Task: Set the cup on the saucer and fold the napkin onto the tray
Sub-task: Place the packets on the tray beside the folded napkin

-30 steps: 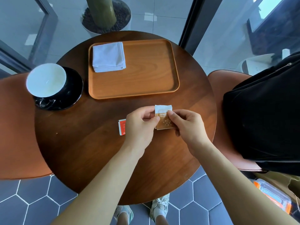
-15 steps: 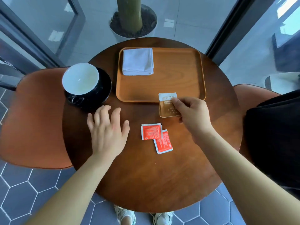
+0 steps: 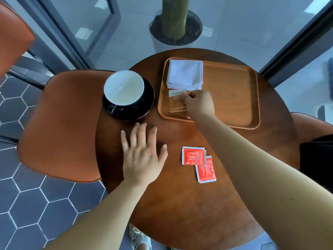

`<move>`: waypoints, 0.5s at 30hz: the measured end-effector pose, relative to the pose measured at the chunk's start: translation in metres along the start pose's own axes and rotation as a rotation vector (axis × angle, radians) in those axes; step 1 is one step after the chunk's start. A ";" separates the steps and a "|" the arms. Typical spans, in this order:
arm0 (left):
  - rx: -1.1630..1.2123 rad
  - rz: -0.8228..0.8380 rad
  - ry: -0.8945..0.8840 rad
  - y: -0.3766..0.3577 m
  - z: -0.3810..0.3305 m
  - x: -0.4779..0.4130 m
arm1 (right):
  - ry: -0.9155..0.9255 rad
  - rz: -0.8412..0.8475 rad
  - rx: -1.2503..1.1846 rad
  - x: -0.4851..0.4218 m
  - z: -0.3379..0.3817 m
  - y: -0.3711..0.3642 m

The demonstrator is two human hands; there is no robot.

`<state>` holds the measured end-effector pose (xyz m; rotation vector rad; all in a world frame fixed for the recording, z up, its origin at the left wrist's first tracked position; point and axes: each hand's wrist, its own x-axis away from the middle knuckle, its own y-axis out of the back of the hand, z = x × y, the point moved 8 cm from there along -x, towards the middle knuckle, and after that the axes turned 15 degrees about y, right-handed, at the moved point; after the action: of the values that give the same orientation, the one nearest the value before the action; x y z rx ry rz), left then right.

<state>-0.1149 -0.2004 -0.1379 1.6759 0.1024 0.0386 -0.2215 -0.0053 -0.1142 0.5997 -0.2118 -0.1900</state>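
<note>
A cup (image 3: 124, 91), white inside and black outside, stands on a black saucer (image 3: 146, 107) at the table's left edge. A folded white napkin (image 3: 185, 73) lies in the far left corner of the wooden tray (image 3: 234, 98). My right hand (image 3: 200, 102) is over the tray's left part, fingers pinched on a brown and white sachet (image 3: 176, 101) that lies just in front of the napkin. My left hand (image 3: 142, 154) rests flat on the table in front of the saucer, fingers spread, holding nothing.
Two red sachets (image 3: 200, 162) lie overlapping on the round wooden table (image 3: 180, 204). An orange chair (image 3: 59, 127) stands at the left, another at the right edge. A potted plant (image 3: 175, 24) stands beyond the table. A black bag (image 3: 317, 157) sits at the right.
My hands have parted: the left let go of the sachet and settled flat near the saucer. The right carried the brown sachet from the table's middle onto the tray, uncovering the red sachets.
</note>
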 end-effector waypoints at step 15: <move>0.008 0.007 0.017 0.002 0.005 -0.004 | 0.097 -0.056 0.322 0.006 0.016 -0.014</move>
<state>-0.1186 -0.2056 -0.1363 1.6840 0.1098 0.0576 -0.2213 -0.0265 -0.1083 0.9330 -0.1319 -0.1815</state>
